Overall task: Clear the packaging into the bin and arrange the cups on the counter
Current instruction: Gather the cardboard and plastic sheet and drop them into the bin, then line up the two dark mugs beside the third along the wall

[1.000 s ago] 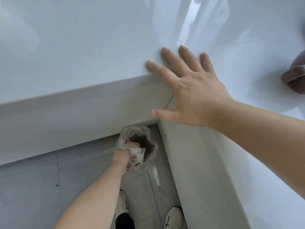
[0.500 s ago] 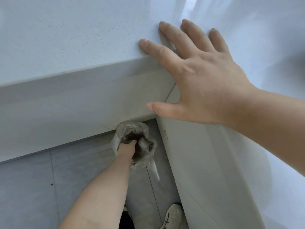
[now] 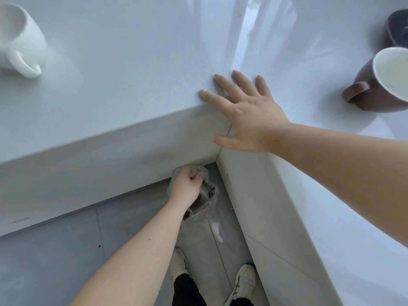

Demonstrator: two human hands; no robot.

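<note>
My left hand [image 3: 186,187] reaches down to a small bin [image 3: 207,196] lined with a clear plastic bag, tucked in the floor corner under the counter. Its fingers are curled shut on the crumpled plastic at the bin's far rim. Dark contents show inside the bag. My right hand [image 3: 249,115] lies flat and open on the inner corner of the white counter [image 3: 132,74], holding nothing. A white mug [image 3: 19,40] stands at the far left of the counter. A brown mug [image 3: 379,85] with a white inside stands at the right, and a dark mug [image 3: 397,27] sits behind it.
The L-shaped counter wraps around me, with pale cabinet fronts [image 3: 110,164] below it. A white scrap [image 3: 216,230] lies on the grey tiled floor next to the bin. My shoes [image 3: 244,281] stand just behind it.
My left hand has come out of the bag's mouth and now grips plastic at its rim; the brownish packaging it held is out of sight. The view pulled back, showing the mugs.
</note>
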